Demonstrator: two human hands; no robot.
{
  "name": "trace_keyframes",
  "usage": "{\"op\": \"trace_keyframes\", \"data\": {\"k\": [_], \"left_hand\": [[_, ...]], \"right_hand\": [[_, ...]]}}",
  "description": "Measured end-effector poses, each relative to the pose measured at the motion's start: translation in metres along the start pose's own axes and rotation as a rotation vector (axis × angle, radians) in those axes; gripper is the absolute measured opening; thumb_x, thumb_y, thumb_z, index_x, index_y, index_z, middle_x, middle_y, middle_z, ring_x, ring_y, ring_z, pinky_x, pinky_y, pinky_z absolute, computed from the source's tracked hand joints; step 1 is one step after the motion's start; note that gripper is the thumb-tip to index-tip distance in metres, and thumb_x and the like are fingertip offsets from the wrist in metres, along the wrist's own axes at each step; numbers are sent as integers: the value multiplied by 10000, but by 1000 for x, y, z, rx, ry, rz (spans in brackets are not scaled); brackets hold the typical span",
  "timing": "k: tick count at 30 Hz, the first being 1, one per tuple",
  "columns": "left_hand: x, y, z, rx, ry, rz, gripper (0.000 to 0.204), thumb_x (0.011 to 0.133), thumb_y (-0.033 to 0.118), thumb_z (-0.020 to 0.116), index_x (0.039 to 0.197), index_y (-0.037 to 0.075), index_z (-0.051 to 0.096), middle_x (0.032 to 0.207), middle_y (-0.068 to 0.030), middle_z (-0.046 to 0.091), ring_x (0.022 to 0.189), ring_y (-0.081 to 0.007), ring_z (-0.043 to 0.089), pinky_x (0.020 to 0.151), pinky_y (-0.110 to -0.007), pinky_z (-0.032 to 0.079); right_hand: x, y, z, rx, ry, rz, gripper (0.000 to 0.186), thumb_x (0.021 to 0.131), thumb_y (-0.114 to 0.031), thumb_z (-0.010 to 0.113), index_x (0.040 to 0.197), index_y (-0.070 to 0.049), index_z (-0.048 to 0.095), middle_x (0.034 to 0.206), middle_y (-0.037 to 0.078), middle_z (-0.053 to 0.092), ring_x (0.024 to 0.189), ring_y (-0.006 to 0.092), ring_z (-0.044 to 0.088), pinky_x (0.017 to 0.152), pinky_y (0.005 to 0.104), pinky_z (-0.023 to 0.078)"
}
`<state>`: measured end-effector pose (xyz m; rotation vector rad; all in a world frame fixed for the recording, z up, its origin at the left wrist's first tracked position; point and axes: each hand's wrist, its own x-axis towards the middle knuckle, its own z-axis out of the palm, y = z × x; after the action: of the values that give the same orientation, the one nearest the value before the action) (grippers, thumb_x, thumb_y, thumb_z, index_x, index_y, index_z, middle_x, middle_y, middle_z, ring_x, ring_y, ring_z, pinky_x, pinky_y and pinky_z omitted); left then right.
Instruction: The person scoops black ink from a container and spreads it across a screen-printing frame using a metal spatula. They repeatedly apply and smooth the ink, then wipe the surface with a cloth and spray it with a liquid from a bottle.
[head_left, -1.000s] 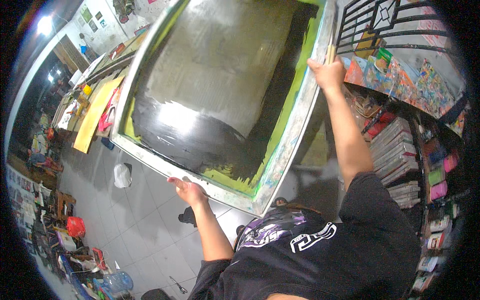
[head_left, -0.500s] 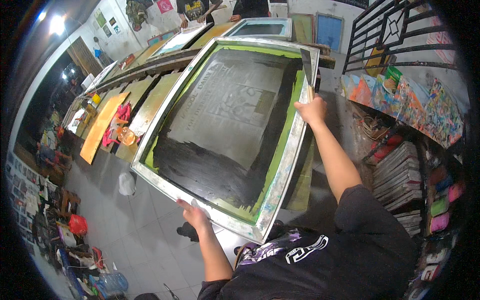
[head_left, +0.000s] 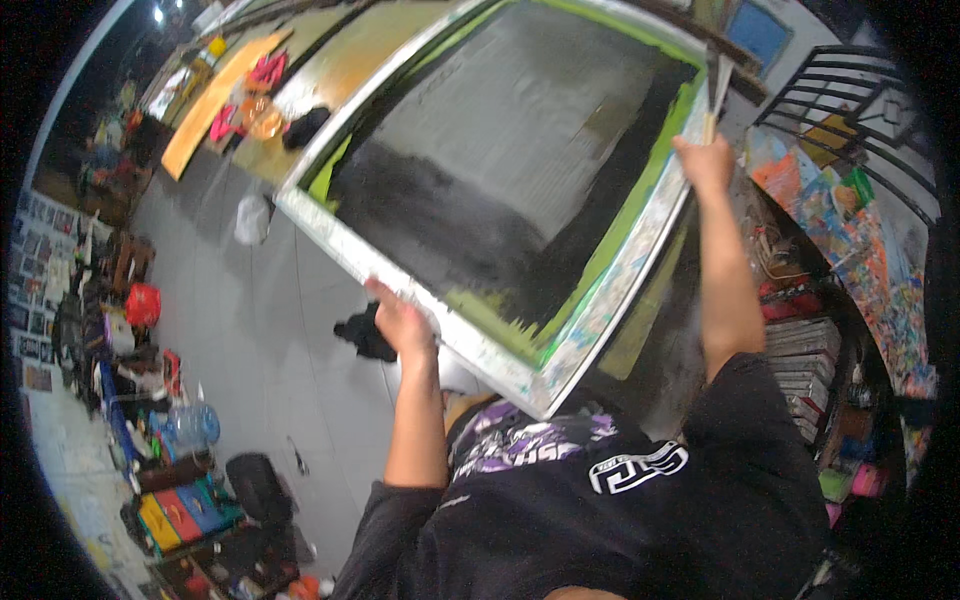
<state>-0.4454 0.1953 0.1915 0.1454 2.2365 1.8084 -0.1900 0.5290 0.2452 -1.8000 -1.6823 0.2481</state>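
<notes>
Two hands hold the frame (head_left: 352, 243) aloft over the tiled floor (head_left: 255, 330), its nearest corner just in front of the dark shirt (head_left: 620, 530). The left hand (head_left: 405, 328) is closed on the near edge, fingertips hidden beneath; the right hand (head_left: 705, 162) is closed on the right edge toward the far corner, with a wooden-handled blade (head_left: 709, 126) there too. Gripping adjoining edges probably balances the weight. Its long axis points away from the body, slanting right.

A black T-shirt (head_left: 600, 530) with loose sleeves (head_left: 750, 405) ending near the elbows; on its front, a blocky white emblem (head_left: 640, 469) with small lettering, beside a patchy purple-and-white print (head_left: 530, 437); forearms (head_left: 415, 430), left hand (head_left: 405, 328) and right hand (head_left: 708, 165) bare
</notes>
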Motion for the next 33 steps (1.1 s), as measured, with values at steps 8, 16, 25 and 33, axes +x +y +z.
{"op": "trace_keyframes", "data": {"k": [8,16,25,33], "left_hand": [[2,1,-5,-266,-63,27,736,889,570,242,1144,-86,455,1028,-109,549,931,-133,495,837,-248,368],[92,0,-54,-211,-137,-19,890,811,674,283,1358,-3,96,1318,-182,276,1222,-345,284,973,-496,247],[309,10,-79,268,-146,1092,616,884,468,384,1296,16,317,1219,-154,431,1146,-277,395,925,-379,331],[323,64,-14,313,-383,723,522,919,375,365,1153,-79,473,1136,-156,527,1068,-209,477,920,-284,328]], "right_hand": [[11,-1,-32,-322,12,-364,609,737,-565,538,1008,-22,572,933,195,602,883,350,574,777,407,439],[-137,-52,-81,442,-838,-183,395,861,-273,485,1171,-28,500,1048,23,544,946,115,496,838,266,377],[-190,-61,-136,-198,-777,-544,434,699,-20,604,1128,-7,538,1018,169,546,925,269,539,822,297,389],[-215,-89,-164,-357,-800,-434,416,704,-90,611,1116,-98,553,812,139,502,706,314,512,624,353,412]]}}
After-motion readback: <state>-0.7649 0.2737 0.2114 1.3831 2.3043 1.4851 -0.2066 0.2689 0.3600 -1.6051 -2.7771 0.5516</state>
